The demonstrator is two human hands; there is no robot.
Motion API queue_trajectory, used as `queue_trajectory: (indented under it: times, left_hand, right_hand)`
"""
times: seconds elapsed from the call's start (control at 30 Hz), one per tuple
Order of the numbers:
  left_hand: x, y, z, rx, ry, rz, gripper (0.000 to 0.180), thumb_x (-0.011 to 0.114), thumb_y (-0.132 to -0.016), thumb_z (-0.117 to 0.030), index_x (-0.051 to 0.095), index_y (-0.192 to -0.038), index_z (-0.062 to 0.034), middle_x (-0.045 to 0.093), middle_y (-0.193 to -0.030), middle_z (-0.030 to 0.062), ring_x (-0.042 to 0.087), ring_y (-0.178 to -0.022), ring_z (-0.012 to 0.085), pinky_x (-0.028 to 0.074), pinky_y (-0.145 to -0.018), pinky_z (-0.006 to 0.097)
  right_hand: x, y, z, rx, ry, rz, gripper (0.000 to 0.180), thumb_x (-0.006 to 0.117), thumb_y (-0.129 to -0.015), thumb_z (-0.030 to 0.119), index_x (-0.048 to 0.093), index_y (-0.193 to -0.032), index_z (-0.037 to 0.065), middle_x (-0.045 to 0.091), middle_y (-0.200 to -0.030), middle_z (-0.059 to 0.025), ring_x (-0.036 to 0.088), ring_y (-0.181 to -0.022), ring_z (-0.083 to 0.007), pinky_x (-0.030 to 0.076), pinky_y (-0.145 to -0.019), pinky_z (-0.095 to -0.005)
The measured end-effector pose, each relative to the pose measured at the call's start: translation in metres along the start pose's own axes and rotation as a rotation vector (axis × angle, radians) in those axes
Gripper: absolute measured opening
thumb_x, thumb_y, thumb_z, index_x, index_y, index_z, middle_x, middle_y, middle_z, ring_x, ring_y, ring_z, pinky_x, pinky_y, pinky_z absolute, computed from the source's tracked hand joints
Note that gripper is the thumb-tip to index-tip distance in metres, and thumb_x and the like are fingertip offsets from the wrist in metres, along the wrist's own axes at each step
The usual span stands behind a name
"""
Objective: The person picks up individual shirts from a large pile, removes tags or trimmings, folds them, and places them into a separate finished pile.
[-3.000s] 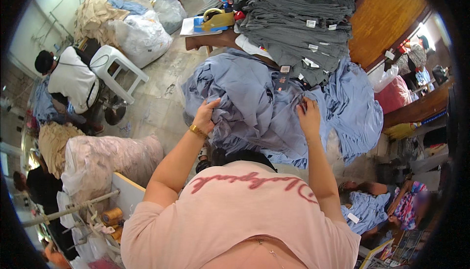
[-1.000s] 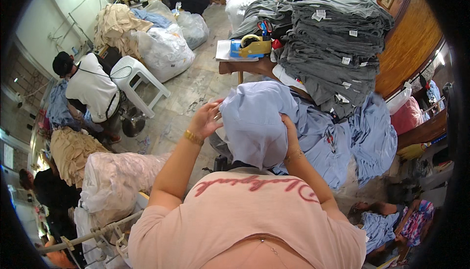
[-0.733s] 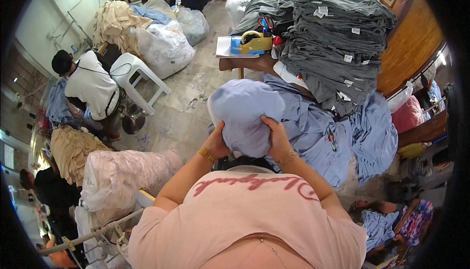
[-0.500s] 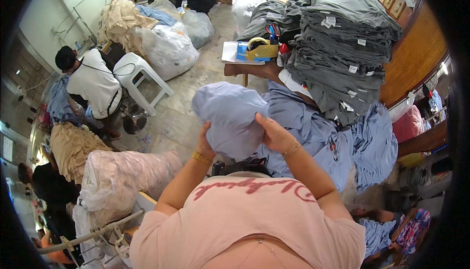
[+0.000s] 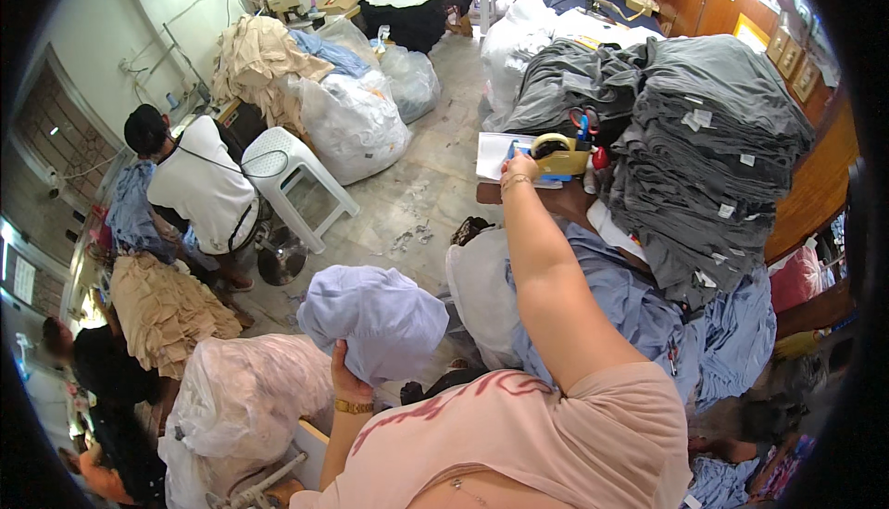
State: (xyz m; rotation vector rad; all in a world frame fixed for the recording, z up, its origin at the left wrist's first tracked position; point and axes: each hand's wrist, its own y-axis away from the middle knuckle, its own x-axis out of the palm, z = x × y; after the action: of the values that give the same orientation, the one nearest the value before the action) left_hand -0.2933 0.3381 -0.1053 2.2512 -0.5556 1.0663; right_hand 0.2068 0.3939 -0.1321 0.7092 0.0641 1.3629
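A rounded bundle of light blue cloth [image 5: 380, 319] rests in my left hand [image 5: 350, 372], which is closed on its near side. My right arm is stretched far forward to the table's corner. There my right hand [image 5: 520, 167] is closed at the front end of a yellow tape dispenser [image 5: 567, 162] with a tape roll [image 5: 552, 145] in it. What the fingertips pinch is too small to make out. A blue pad or box lies under the dispenser, and red-handled scissors [image 5: 583, 120] stand just behind it.
Tall stacks of dark grey garments [image 5: 708, 175] fill the table on the right. Blue cloth [image 5: 593, 314] and a whitish bag [image 5: 482, 301] lie below its edge. A white stool [image 5: 296, 185], stuffed plastic bags [image 5: 352, 125] and a seated person [image 5: 199, 185] are on the left.
My right hand has let go of the blue bundle and reached forward to the tape dispenser. My left hand has brought the bundle lower and to the left.
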Motion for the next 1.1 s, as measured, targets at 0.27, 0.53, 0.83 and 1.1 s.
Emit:
queue_trajectory:
  times: [0.27, 0.53, 0.83, 1.1]
  left_hand:
    - [-0.024, -0.025, -0.022, -0.017, -0.049, -0.184, 0.047, 0.058, -0.081, -0.030, 0.046, -0.119, -0.0053, 0.053, -0.117, 0.0094, 0.051, -0.106, 0.0285, 0.040, -0.091, 0.044]
    - [-0.037, -0.039, -0.026, -0.096, -0.060, -0.194, 0.051, 0.064, -0.076, -0.028, 0.048, -0.117, -0.0047, 0.054, -0.115, 0.0087, 0.051, -0.104, 0.0279, 0.042, -0.090, 0.042]
    - [-0.066, -0.041, -0.023, -0.160, -0.042, -0.240, 0.053, 0.065, -0.075, -0.027, 0.046, -0.119, -0.0041, 0.053, -0.116, 0.0096, 0.051, -0.105, 0.0274, 0.041, -0.091, 0.041]
    - [-0.066, -0.050, -0.017, -0.159, -0.034, -0.157, 0.058, 0.066, -0.073, -0.023, 0.042, -0.121, -0.0030, 0.053, -0.114, 0.0111, 0.051, -0.105, 0.0280, 0.041, -0.092, 0.041]
  right_hand:
    - [0.024, 0.015, 0.007, -0.087, -0.019, -0.194, 0.008, 0.061, -0.079, 0.013, 0.055, -0.084, 0.009, 0.056, -0.076, -0.0040, 0.052, -0.062, -0.0175, 0.043, -0.046, -0.0341]
    - [0.039, 0.008, 0.005, -0.409, -0.060, -0.417, 0.011, 0.053, -0.084, 0.011, 0.052, -0.085, 0.000, 0.057, -0.085, -0.0114, 0.056, -0.065, -0.0209, 0.046, -0.055, -0.0332]
    - [0.044, 0.039, 0.010, -0.142, -0.354, -0.194, 0.013, 0.051, -0.082, 0.003, 0.046, -0.094, 0.004, 0.054, -0.079, -0.0088, 0.055, -0.051, -0.0151, 0.047, -0.047, -0.0258]
    - [0.037, 0.044, -0.004, -0.347, 0.060, -0.323, 0.044, 0.056, -0.076, -0.004, 0.032, -0.111, 0.007, 0.051, -0.098, -0.0178, 0.060, -0.054, -0.0216, 0.050, -0.048, -0.0269]
